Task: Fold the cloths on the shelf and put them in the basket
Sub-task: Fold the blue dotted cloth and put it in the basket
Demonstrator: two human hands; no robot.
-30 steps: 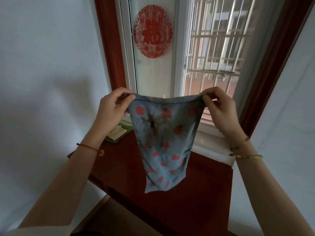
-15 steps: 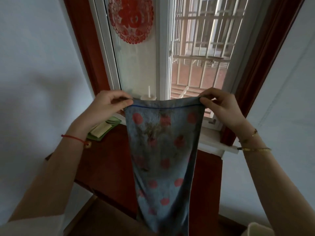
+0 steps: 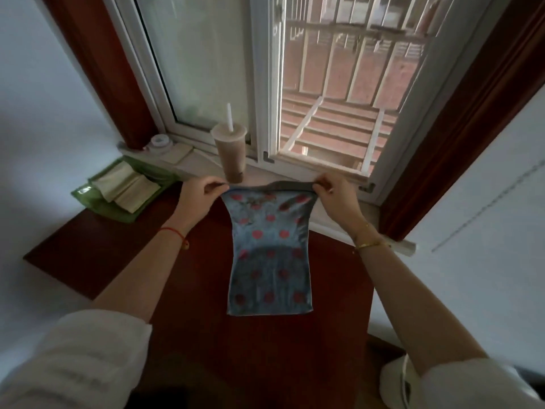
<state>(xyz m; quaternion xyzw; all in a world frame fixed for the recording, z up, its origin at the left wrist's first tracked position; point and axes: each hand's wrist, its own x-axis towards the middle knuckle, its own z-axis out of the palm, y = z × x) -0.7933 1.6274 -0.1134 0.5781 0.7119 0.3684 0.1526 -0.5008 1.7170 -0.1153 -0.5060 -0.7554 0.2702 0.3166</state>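
A blue cloth with red dots lies stretched lengthwise on the dark red shelf, its near end flat on the wood. My left hand pinches the far left corner and my right hand pinches the far right corner, holding that far edge slightly raised near the window sill. No basket shows in this view.
A plastic cup with a straw stands on the sill just beyond the cloth's far edge. A green pouch with papers lies at the shelf's far left. A white object sits at the lower right. The window is open.
The cloth hung in the air from both hands; it has come down and now lies along the shelf. My head tilted downward, bringing the cup and shelf into view.
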